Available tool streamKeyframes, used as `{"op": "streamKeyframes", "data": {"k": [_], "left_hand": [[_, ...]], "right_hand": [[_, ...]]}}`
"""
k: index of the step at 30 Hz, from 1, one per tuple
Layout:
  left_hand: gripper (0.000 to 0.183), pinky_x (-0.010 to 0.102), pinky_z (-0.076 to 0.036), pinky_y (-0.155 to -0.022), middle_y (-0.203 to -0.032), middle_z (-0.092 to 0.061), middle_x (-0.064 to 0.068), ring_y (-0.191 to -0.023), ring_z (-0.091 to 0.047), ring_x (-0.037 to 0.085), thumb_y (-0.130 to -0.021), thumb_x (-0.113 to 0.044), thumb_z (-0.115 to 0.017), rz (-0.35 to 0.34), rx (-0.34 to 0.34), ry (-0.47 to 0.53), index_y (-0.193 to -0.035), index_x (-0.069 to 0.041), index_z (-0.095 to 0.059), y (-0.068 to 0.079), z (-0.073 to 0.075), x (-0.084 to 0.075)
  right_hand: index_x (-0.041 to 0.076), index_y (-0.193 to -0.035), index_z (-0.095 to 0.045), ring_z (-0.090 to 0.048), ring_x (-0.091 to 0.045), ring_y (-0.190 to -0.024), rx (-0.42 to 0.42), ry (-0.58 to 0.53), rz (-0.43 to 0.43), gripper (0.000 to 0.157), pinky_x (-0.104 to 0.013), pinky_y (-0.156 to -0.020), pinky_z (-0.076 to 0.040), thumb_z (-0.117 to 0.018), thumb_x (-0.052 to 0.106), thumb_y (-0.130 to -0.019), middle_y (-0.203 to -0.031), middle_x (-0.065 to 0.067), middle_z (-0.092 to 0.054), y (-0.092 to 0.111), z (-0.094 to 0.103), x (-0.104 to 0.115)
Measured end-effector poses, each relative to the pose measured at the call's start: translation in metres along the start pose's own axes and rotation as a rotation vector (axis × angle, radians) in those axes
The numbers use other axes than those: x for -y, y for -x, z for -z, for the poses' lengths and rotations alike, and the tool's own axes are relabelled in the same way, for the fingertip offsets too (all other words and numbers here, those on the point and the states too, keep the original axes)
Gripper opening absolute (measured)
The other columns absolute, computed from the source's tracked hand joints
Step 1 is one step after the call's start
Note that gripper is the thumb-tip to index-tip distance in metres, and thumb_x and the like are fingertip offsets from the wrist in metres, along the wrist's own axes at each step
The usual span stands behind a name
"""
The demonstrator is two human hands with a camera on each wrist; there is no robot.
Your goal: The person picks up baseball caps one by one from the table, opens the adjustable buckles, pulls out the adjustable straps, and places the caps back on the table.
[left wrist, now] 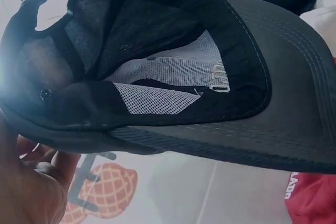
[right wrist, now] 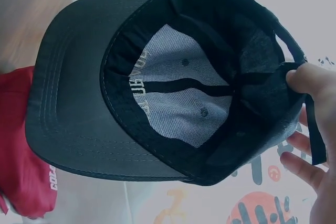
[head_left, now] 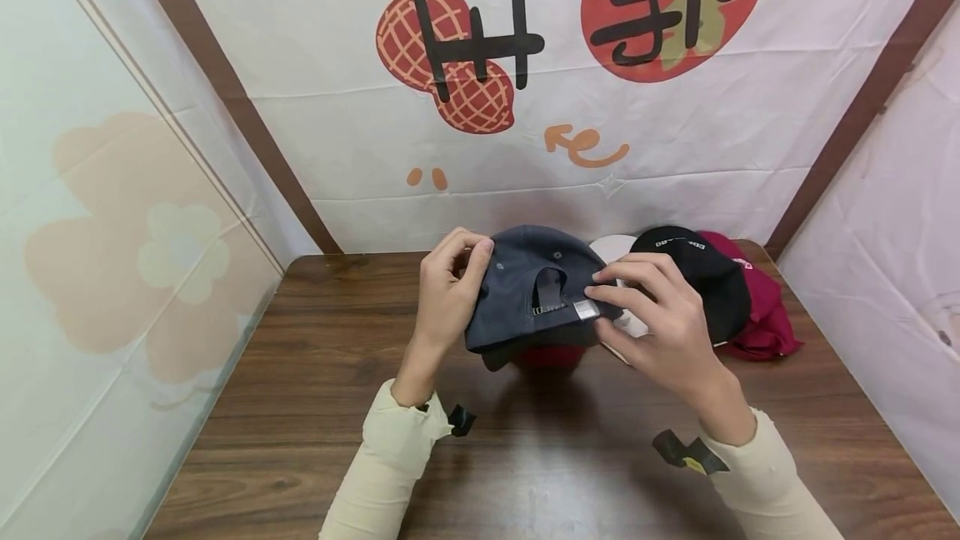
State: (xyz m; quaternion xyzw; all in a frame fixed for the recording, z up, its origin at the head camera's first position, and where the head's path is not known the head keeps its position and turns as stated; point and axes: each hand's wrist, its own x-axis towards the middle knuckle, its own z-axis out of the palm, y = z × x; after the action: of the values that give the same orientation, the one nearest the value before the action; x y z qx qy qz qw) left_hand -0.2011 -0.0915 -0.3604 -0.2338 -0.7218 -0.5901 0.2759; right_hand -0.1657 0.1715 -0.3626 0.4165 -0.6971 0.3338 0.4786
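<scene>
A dark blue-grey baseball cap [head_left: 510, 294] is held up over the table, its back opening and strap towards me. My left hand [head_left: 450, 290] grips its left side, thumb in front. At the rear band by a small pale tag [head_left: 586, 310], my right hand [head_left: 667, 327] pinches the cap, thumb inside the edge in the right wrist view, where a loose strap end [right wrist: 316, 135] hangs down. Both wrist views look into the cap, showing white mesh lining [right wrist: 178, 106] and the dark brim [left wrist: 294, 93]. The left fingers are mostly hidden in the left wrist view.
A red cap [head_left: 551, 358] lies on the wooden table [head_left: 300, 423] behind and below the held one. At the back right, a white cap [head_left: 611, 248], a black cap [head_left: 720, 286] and a magenta cap [head_left: 768, 315] overlap. Printed cloth walls [head_left: 315, 132] enclose the table.
</scene>
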Motion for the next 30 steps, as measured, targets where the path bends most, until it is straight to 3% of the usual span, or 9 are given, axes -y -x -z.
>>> {"op": "streamKeyframes", "data": {"k": [7,19,30], "left_hand": [[0.019,0.02,-0.041,-0.06,-0.087,-0.064,0.01,-0.065,-0.051,0.011,-0.107,-0.015,-0.065,0.02,0.016,-0.008,-0.098,-0.001,-0.075,0.001,0.001,-0.001],[0.017,0.022,-0.048,-0.069,-0.097,-0.073,0.013,-0.075,-0.061,0.011,-0.106,-0.018,-0.066,0.237,0.126,-0.042,-0.101,-0.005,-0.077,0.006,-0.003,0.017],[0.017,0.024,-0.05,-0.075,-0.106,-0.077,0.01,-0.083,-0.065,0.013,-0.106,-0.02,-0.066,0.341,0.17,-0.108,-0.107,-0.008,-0.078,0.011,-0.005,0.032]], "right_hand": [[0.0,-0.097,-0.082,-0.063,-0.037,-0.092,-0.071,-0.011,0.02,0.023,-0.023,-0.102,-0.048,-0.067,0.018,-0.099,-0.097,-0.018,-0.075,-0.005,-0.001,0.004],[0.003,-0.097,-0.081,-0.064,-0.028,-0.089,-0.011,-0.031,-0.025,0.018,-0.026,-0.086,-0.051,-0.068,0.015,-0.095,-0.095,-0.012,-0.075,0.004,-0.005,-0.001],[0.004,-0.099,-0.08,-0.063,-0.025,-0.09,0.041,-0.048,-0.09,0.015,-0.027,-0.083,-0.05,-0.071,0.006,-0.087,-0.097,-0.01,-0.075,0.017,-0.012,-0.011]]}}
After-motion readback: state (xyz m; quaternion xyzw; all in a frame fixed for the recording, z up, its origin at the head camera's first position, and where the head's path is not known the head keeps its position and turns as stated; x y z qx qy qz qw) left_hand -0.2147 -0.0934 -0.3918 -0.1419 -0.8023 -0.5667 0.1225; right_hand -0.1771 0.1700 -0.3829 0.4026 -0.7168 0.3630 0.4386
